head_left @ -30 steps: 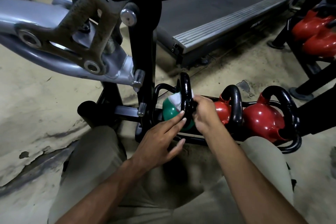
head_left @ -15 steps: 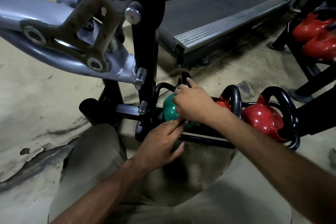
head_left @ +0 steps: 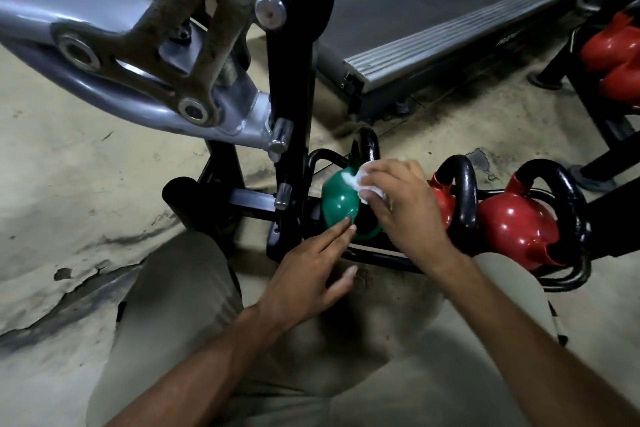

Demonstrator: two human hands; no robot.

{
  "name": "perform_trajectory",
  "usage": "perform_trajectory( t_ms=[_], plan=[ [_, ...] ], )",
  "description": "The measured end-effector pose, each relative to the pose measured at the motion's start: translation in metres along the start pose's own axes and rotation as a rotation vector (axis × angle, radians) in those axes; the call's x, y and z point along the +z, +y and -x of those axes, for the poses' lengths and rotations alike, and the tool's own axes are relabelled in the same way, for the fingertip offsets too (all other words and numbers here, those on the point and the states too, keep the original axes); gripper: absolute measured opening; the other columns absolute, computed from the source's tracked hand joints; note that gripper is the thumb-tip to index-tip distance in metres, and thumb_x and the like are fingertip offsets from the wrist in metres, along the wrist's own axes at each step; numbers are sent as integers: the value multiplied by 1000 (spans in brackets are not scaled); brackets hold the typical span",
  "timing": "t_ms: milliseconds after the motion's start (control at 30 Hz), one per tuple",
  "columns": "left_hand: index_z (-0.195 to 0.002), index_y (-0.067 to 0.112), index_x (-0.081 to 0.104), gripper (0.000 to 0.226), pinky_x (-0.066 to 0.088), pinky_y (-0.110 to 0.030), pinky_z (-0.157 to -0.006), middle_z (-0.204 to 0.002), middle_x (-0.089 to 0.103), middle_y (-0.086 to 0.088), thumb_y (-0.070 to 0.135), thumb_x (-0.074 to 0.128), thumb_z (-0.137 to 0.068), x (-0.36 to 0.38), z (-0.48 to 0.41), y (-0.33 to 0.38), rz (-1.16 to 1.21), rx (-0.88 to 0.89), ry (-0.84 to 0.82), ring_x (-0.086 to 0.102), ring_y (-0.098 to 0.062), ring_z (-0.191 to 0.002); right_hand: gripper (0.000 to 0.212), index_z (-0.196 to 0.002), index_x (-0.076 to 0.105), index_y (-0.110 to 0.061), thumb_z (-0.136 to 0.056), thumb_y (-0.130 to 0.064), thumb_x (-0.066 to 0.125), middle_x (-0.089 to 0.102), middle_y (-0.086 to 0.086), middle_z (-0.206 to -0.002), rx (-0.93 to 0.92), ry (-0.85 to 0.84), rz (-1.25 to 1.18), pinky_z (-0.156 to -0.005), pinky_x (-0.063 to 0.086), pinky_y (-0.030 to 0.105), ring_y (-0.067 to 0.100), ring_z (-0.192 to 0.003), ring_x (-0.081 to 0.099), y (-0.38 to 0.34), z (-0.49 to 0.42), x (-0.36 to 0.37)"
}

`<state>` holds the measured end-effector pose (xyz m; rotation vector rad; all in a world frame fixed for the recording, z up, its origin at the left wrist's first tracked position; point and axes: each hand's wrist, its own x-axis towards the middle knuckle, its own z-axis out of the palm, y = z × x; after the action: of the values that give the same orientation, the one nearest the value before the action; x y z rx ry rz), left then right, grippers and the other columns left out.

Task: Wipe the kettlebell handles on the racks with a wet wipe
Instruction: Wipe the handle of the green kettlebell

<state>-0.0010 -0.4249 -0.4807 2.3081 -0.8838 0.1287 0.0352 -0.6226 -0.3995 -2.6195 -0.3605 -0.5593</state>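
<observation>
Since half a second ago: right hand [head_left: 401, 204] has slid down off the top of the handle [head_left: 369, 146] and a little toward the rack's middle. The handle's black loop is now bare. The wipe [head_left: 363, 185], hidden under the palm before, shows white again. Left hand [head_left: 308, 270] has hardly shifted.

Right hand: palm down, fingers curled over the bunched wipe. It presses the wipe where the handle's foot meets the shoulder of the green bell [head_left: 337, 201]. I can't make out whether the wipe touches the handle or only the bell, because the hand covers the join. Forearm comes in from the lower right.

Left hand: fingers straight and close together, thumb spread apart, holding nothing. Two fingertips touch the green bell's lower front.

Green bell sits at the left end of the low rack [head_left: 381, 257], with its handle rising on the far side.

Counts:
- Hands: two.
- Wipe: one.
- Low rack: one green bell and two red. I see the mid red bell [head_left: 445, 206] partly behind my right hand, and the end red bell [head_left: 516, 229] at the right end. Three black handles in all.
- Far rack [head_left: 609, 128], top right: I count two far red bells [head_left: 613, 45], blurred.
- Treadmill [head_left: 433, 10]: one, behind the low rack.
- Grey machine arm [head_left: 114, 80]: one, upper left.
</observation>
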Motion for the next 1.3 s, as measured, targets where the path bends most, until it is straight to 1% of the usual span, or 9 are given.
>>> perform_trajectory(
  t_ms=[133, 367, 467, 567, 667, 767, 900, 1067, 1300],
  plan=[
    [-162, 21, 26, 76, 37, -34, -118, -169, 21, 9, 51, 52, -98, 6, 0, -5, 33, -66, -97, 35, -11, -150, 10, -105, 68, -21, -101, -18, 61, 70, -7, -102, 618, 179, -550, -86, 57, 31, 9, -94, 68, -9, 23, 24],
    [-164, 22, 18, 80, 31, -29, -122, -170, 21, 8, 50, 54, -98, 10, -3, -3, 51, -80, -129, 30, -10, -152, 20, -98, 70, -12, -101, -4, 51, 73, 9, -85, 1054, 124, -1129, -74, 51, 38, 20, -73, 65, 3, 2, 27],
    [-162, 22, 24, 76, 32, -29, -122, -167, 28, 7, 47, 54, -97, 10, -5, -3, 108, -103, -97, 33, -8, -150, 12, -90, 68, -20, -96, -10, 65, 69, 1, -89, 811, 268, -878, -78, 52, 40, 18, -81, 62, -3, 20, 29],
    [-159, 20, 35, 71, 37, -30, -119, -162, 40, 6, 49, 51, -96, 13, -8, -3, 153, -151, -56, 40, -7, -146, 6, -97, 71, -12, -93, -7, 70, 64, 1, -107, 290, 226, -365, -88, 52, 28, 16, -102, 61, -6, 29, 23],
    [-155, 15, 40, 71, 40, -32, -117, -158, 45, -1, 47, 51, -93, 14, -15, -8, 101, -168, -74, 48, -16, -141, 11, -103, 71, -6, -98, -11, 62, 65, 7, -115, -278, -20, 110, -103, 44, 32, 26, -115, 56, 5, 12, 13],
    [-159, 12, 31, 81, 26, -25, -119, -161, 38, -7, 31, 67, -88, 16, -24, -14, -60, -118, -146, 42, -23, -142, 24, -93, 67, -10, -96, -23, 48, 65, 8, -102, -505, -279, 533, -109, 37, 43, 30, -109, 55, 6, -17, 14],
    [-154, 10, 35, 84, 30, -34, -122, -155, 41, -11, 26, 75, -83, 21, -32, -22, -144, -86, -172, 43, -29, -139, 32, -79, 67, -15, -95, -25, 42, 68, 4, -81, -623, -553, 689, -97, 41, 43, 27, -89, 54, -13, -39, 13],
    [-152, 6, 41, 76, 33, -42, -121, -160, 37, -13, 27, 72, -86, 25, -32, -30, -132, -63, -149, 31, -25, -149, 23, -90, 68, -16, -94, -21, 46, 67, 1, -85, -700, -432, 657, -113, 33, 48, 27, -98, 55, -9, -20, -5],
    [-157, 12, 35, 75, 27, -35, -124, -163, 34, -6, 32, 65, -92, 28, -34, -37, -140, -80, -143, 33, -20, -148, 6, -99, 73, -9, -95, -10, 68, 60, 10, -119, -74, 59, 167, -87, 47, 22, 19, -110, 54, -6, 35, 16]
  ],
)
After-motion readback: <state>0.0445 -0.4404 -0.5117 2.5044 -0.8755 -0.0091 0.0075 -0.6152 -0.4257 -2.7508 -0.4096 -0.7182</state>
